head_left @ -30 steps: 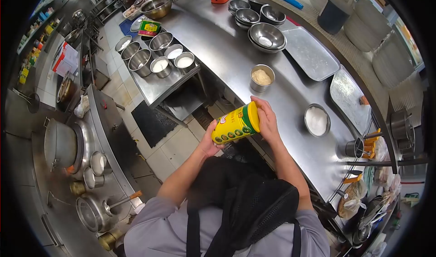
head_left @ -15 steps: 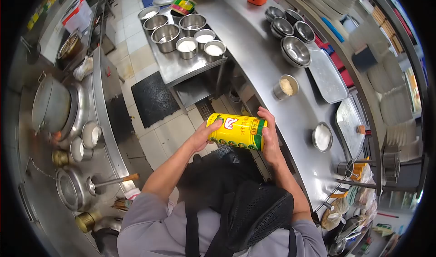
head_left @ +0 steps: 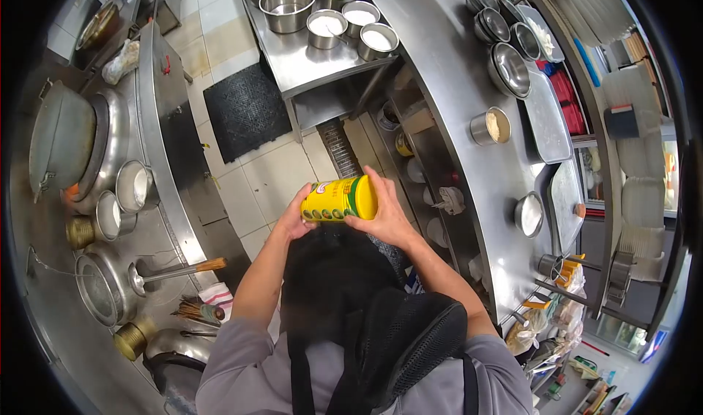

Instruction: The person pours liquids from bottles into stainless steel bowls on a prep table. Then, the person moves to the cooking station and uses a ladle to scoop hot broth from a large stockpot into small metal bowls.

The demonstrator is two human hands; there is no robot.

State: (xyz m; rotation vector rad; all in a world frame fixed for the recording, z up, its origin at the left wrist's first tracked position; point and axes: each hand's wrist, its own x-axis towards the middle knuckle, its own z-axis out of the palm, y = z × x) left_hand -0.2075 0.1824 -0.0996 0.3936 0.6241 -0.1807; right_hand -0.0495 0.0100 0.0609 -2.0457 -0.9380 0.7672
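Observation:
Between my two hands lies a yellow seasoning can (head_left: 331,199), held on its side over the floor in front of my body. It has a green band, printed lettering and a yellow plastic lid facing right. My left hand (head_left: 296,213) is wrapped around the base end. At the lidded end, my right hand (head_left: 382,213) grips with the thumb below and the fingers along the far side of the lid. The lid looks closed.
On the right steel counter stand a metal cup of yellowish powder (head_left: 498,126), a bowl of white powder (head_left: 529,216) and stacked steel bowls (head_left: 510,71). Ahead, a side table (head_left: 307,71) carries several metal pots. A ladle (head_left: 176,271) rests on the left stove.
The can has shifted a little left and turned so that its lid now faces me more. My right hand has moved left with it, and my view has tilted downward.

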